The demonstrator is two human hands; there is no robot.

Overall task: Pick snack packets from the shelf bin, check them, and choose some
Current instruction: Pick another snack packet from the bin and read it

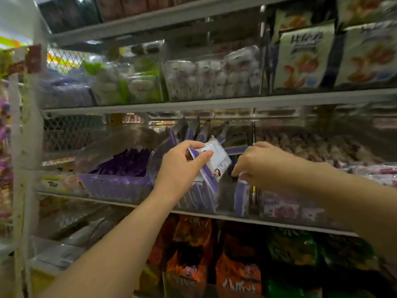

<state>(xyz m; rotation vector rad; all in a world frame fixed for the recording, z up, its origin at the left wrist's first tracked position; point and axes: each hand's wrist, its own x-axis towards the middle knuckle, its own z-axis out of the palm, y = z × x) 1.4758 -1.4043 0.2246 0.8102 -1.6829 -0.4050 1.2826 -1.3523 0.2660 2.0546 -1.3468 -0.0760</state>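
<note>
The left hand is pinching a white-and-purple snack packet just above the clear shelf bin, while the right hand is closing its fingers on another purple packet standing in that bin. Behind the bin, grey metal shelves are carrying more packaged snacks.

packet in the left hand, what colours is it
White with purple edges, seen in the head view: packet in left hand.

Blur is smearing nearly all print. Only "八" is showing in white on an orange snack bag on the bottom shelf.
</note>
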